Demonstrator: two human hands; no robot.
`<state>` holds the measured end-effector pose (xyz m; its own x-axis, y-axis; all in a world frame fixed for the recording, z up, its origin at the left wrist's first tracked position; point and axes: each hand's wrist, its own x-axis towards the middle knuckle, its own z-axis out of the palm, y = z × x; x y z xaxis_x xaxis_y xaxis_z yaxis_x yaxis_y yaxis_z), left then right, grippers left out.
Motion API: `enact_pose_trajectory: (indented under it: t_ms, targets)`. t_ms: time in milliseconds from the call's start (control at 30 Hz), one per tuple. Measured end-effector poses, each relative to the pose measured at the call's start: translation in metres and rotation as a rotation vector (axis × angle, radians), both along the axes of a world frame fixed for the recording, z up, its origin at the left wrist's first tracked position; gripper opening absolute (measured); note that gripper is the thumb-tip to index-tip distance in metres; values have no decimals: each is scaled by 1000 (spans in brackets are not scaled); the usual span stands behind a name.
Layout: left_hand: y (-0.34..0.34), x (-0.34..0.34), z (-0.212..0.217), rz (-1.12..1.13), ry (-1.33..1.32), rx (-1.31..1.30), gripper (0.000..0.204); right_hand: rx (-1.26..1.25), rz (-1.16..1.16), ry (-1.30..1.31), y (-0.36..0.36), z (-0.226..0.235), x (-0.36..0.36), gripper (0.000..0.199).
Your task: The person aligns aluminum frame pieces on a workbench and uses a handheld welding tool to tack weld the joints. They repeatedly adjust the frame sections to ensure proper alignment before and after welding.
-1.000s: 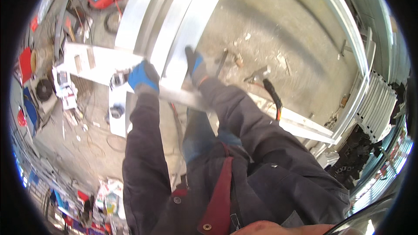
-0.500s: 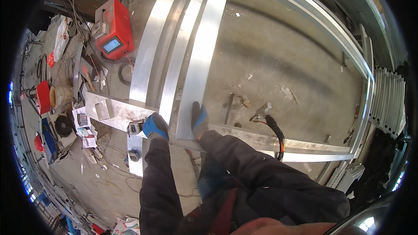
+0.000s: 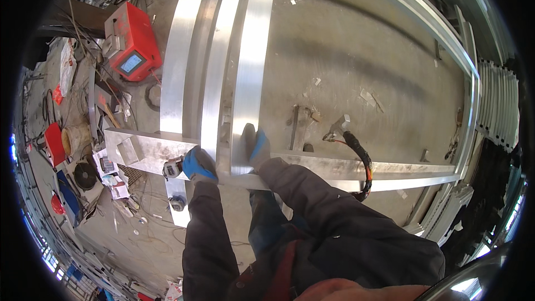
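Observation:
My right hand (image 3: 257,146), in a grey and blue glove, closes round the right edge of a long shiny metal bar (image 3: 251,72) near its close end. That end rests over a metal crossbar (image 3: 147,159). My left hand (image 3: 199,166), gloved alike, is curled down at the crossbar, beside the near end of the middle metal bar (image 3: 217,89). Its fingertips are hidden, so what they grip does not show. Right by its left side lies a tape measure (image 3: 173,168). A second round-bodied tape measure (image 3: 178,203) sits on a metal strip (image 3: 180,219) below.
Another wide bar (image 3: 181,67) runs along the left. A hammer-like tool with a black cable (image 3: 355,147) lies over the frame's near rail (image 3: 401,170). A red machine with a screen (image 3: 134,42) stands at left. Papers and a calculator (image 3: 107,164) lie left of the crossbar.
The whole view has shifted slightly. The bar under my right hand has slid a little away from me, so more of the crossbar's front edge shows. My left hand stays beside the tape measure.

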<state>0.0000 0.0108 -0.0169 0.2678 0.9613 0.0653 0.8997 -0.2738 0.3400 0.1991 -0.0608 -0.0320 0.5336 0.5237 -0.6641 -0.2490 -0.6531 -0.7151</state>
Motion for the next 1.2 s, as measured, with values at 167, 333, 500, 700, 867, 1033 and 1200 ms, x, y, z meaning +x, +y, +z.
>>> enact_pose_trajectory:
  t_ms: [167, 333, 500, 700, 867, 1033, 1200]
  targets:
    - [-1, -3, -11, 158, -204, -187, 40, 8, 78, -134, 4, 24, 4, 47]
    - [-4, -8, -4, 121, -41, -332, 27, 24, 106, -86, 5, 10, 0, 36]
    - [-4, -9, 1, 38, -51, -252, 35, 16, 34, -66, 9, 0, -2, 55]
    - [-5, 2, 11, 81, -108, -176, 36, -31, 71, -156, 9, 17, 1, 65]
    - [-6, 2, 12, 20, -164, -102, 49, -15, 22, -130, 10, 14, -2, 68]
    - [-9, -6, 6, 26, -164, -131, 36, 13, 45, -133, 6, -1, -2, 69]
    - [-2, 1, 8, -3, -178, -83, 33, 72, -17, -59, 10, 10, 0, 65]
